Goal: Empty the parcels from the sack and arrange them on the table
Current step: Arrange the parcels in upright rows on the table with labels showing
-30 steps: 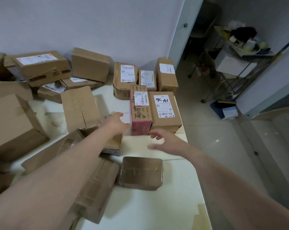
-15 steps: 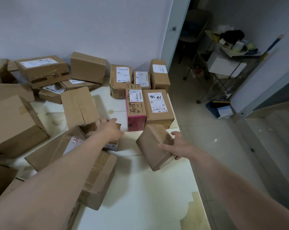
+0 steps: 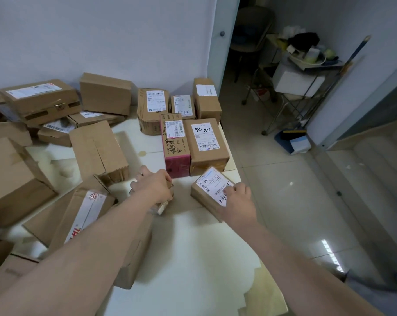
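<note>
Many brown cardboard parcels lie over the white table [image 3: 193, 258]; no sack is visible. My right hand [image 3: 239, 200] presses on a small brown parcel [image 3: 206, 195] that lies label up at the table's right edge, just in front of the box marked "14" [image 3: 206, 144]. My left hand [image 3: 155, 188] is curled over a small box [image 3: 164, 205] in front of the pink-ended box [image 3: 177, 164]. Most of that small box is hidden under the hand.
A long box with red lettering [image 3: 88, 213] lies under my left forearm. Larger boxes [image 3: 15, 179] crowd the left side and the back wall. Right of the table the tiled floor [image 3: 295, 213] leads to a metal cart [image 3: 295, 92] and a blue dustpan [image 3: 293, 140].
My right hand picked up the small brown parcel, turned it label up and set it near the right edge. My left hand drew back from the pink-ended box onto the small box.
</note>
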A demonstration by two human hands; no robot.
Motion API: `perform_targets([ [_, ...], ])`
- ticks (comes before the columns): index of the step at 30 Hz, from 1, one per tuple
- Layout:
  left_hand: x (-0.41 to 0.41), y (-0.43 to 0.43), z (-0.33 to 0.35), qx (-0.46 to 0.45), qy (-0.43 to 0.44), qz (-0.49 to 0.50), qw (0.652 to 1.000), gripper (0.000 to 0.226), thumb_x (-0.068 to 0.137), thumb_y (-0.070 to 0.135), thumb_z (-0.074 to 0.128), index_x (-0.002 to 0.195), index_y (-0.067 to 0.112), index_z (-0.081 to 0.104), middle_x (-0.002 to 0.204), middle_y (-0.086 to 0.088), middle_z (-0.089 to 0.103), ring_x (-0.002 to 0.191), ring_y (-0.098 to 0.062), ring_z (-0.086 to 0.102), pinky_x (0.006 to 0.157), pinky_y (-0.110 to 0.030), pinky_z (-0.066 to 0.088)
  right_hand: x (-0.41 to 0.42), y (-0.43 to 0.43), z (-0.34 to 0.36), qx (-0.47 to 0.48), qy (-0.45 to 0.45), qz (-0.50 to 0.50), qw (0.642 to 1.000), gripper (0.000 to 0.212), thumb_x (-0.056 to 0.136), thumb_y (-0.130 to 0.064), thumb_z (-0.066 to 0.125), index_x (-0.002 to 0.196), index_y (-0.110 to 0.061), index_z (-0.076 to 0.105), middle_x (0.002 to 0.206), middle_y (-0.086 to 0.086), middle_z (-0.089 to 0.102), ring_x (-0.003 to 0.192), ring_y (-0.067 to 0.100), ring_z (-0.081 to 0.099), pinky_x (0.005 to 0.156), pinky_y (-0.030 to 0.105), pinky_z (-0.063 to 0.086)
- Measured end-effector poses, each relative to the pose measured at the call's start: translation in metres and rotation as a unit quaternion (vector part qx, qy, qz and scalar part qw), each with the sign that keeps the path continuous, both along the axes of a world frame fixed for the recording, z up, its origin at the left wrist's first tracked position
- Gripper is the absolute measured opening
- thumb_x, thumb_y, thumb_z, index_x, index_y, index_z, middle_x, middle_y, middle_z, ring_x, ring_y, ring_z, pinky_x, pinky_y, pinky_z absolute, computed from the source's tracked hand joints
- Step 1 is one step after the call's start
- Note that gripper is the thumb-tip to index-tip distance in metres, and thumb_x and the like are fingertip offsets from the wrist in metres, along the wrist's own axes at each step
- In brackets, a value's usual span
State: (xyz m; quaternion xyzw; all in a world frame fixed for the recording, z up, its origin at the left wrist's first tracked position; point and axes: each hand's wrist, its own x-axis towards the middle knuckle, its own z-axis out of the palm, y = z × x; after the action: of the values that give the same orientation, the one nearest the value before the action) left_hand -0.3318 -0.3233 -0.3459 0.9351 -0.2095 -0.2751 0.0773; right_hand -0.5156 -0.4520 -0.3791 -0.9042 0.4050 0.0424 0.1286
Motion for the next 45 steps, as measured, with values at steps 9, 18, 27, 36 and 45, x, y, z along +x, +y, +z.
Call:
perform_targets([
  [9,0.016,0.008,0.009,-0.143,0.265,0.239,0.923,0.051,0.083,0.048,0.061,0.115,0.009,0.058,0.098,-0.014,0.066,0.087,-0.027,0.065,0.078,-0.035,0.056,-0.002,-0.008,0.003,0.121,0.082,-0.077,0.986,0.096,0.067,-0.058,0.076,0.132,-0.01,0.024,0.121,0.01,0.033,0.113,0.032,0.046,0.084,0.035,0.046],
  [18,-0.004,0.001,-0.002,-0.174,0.349,0.325,0.862,0.023,0.098,0.026,0.039,0.109,0.009,0.051,0.111,-0.018,0.054,0.096,-0.038,0.057,0.079,-0.055,0.056,0.0,-0.006,0.007,0.14,0.113,-0.139,0.974,0.111,0.065,-0.081,0.062,0.139,-0.013,0.015,0.122,0.013,0.036,0.115,0.03,0.041,0.083,0.034,0.039],
  [27,-0.011,-0.01,-0.042,-0.091,0.222,0.182,0.954,0.046,0.098,0.042,0.039,0.13,0.01,0.05,0.134,-0.012,0.054,0.123,-0.038,0.051,0.098,-0.049,0.047,-0.009,0.006,0.006,0.12,0.087,-0.127,0.981,0.102,0.072,-0.074,0.063,0.14,-0.012,0.018,0.13,0.014,0.035,0.121,0.033,0.037,0.09,0.036,0.041],
  [36,-0.045,-0.02,-0.042,-0.23,0.375,0.195,0.877,0.047,0.096,0.001,0.044,0.14,0.017,0.041,0.136,-0.002,0.055,0.114,-0.021,0.057,0.084,-0.034,0.054,-0.014,-0.009,-0.009,0.139,-0.071,-0.131,0.979,0.064,0.086,-0.037,0.069,0.13,-0.006,0.033,0.132,0.011,0.041,0.121,0.027,0.035,0.098,0.032,0.033],
  [45,-0.027,-0.018,-0.009,-0.205,0.177,0.119,0.955,0.044,0.095,0.019,0.051,0.139,0.015,0.044,0.126,-0.013,0.057,0.105,-0.028,0.059,0.08,-0.031,0.048,0.007,-0.033,0.012,0.034,-0.062,-0.086,0.994,0.034,0.096,-0.034,0.054,0.12,-0.01,0.053,0.124,0.012,0.05,0.118,0.029,0.04,0.097,0.032,0.031],
])
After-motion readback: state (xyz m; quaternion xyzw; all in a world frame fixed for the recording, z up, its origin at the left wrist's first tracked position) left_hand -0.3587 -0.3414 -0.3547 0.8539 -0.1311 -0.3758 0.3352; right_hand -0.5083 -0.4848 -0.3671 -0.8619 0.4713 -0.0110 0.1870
